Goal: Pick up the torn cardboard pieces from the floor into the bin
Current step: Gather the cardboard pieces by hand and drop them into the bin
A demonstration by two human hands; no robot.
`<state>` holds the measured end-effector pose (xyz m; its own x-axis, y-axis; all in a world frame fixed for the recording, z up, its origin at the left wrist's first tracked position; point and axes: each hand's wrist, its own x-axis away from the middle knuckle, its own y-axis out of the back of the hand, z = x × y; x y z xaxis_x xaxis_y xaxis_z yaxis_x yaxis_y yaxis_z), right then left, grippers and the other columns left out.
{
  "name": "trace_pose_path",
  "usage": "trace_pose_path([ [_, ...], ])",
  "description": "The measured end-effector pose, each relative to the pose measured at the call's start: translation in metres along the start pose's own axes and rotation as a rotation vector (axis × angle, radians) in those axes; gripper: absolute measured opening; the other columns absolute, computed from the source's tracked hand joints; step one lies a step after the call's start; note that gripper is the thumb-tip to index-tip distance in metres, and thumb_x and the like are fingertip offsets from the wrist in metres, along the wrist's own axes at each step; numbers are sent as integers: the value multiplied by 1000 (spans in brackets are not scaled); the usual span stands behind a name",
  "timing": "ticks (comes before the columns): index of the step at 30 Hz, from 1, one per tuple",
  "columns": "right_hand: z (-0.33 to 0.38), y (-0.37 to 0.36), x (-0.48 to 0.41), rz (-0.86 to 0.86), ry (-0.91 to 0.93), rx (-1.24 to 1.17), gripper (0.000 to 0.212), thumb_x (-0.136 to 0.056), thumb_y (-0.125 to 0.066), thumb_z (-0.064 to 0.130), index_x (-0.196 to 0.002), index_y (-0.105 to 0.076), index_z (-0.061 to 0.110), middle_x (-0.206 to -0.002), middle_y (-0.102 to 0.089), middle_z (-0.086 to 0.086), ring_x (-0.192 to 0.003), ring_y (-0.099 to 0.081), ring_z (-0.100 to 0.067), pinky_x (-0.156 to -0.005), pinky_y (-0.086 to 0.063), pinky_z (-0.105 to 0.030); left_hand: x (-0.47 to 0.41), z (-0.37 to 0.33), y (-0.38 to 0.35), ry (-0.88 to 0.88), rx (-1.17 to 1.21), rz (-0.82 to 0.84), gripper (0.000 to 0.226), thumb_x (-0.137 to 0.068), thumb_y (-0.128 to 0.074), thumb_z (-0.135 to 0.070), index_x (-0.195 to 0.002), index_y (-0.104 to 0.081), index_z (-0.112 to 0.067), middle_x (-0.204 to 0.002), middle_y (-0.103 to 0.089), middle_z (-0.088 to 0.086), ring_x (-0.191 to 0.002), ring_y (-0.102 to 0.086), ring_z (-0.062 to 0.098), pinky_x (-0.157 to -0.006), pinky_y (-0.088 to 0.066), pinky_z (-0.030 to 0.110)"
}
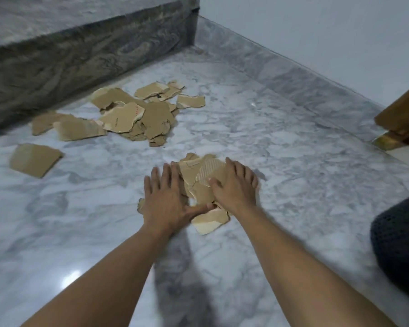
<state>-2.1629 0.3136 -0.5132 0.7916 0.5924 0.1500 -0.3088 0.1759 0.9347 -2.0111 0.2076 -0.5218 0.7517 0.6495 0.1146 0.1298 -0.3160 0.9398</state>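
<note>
A small heap of torn brown cardboard pieces (204,178) lies on the marble floor in the middle of the view. My left hand (168,199) lies flat on the heap's left side, fingers straight and spread. My right hand (234,185) presses flat on its right side, thumb over a corrugated piece. One loose piece (210,221) sticks out below my hands. A larger pile of torn cardboard (132,114) lies farther back on the left. A single flat piece (34,159) lies apart at the far left. A dark mesh bin (399,246) shows at the right edge.
A marble step (80,50) rises behind the far pile. A white wall with a marble skirting (293,76) runs along the right. A wooden door frame (401,123) stands at the right edge. Bare marble floor (281,142) lies between the heap and the wall.
</note>
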Motion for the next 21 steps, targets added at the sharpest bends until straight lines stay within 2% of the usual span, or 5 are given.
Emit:
trace_pose_path([
  [5, 24, 3, 9, 28, -13, 0, 103, -84, -54, 75, -157, -24, 10, -149, -38, -17, -136, -38, -34, -112, -34, -42, 4, -7, 1, 14, -34, -162, 126, -65, -39, -95, -158, -21, -12, -149, -41, 9, -127, -42, 32, -101, -37, 46],
  [11, 28, -2, 18, -22, 93, -54, 76, -87, -59, 63, -140, -40, 12, -134, -42, -9, -125, -40, -28, -104, -39, -39, 3, -4, 2, -32, 60, -212, 73, -90, -29, -51, -150, -38, -10, -131, -54, 18, -103, -58, 37, -83, -46, 43],
  [14, 29, -6, 22, -68, 146, -108, 67, -86, -64, 56, -130, -42, 9, -129, -48, -13, -121, -45, -32, -97, -41, -39, -4, -8, 5, 99, 122, -219, 52, -103, -33, -44, -143, -43, -12, -124, -57, 15, -100, -62, 36, -73, -44, 40],
  [16, 32, -11, 28, -116, 152, -158, 69, -87, -65, 55, -131, -41, 8, -126, -53, -15, -117, -51, -34, -90, -43, -39, -9, -9, 6, 117, 143, -219, 37, -104, -31, -43, -119, -53, -16, -106, -61, 11, -91, -63, 35, -67, -39, 37],
  [21, 39, -19, 42, -201, 100, -274, 67, -88, -62, 61, -127, -38, 11, -117, -59, -14, -105, -59, -33, -79, -49, -39, -11, -6, 7, 186, 241, -204, 39, -104, -28, -52, -104, -50, -20, -78, -63, 1, -77, -62, 31, -66, -36, 37],
])
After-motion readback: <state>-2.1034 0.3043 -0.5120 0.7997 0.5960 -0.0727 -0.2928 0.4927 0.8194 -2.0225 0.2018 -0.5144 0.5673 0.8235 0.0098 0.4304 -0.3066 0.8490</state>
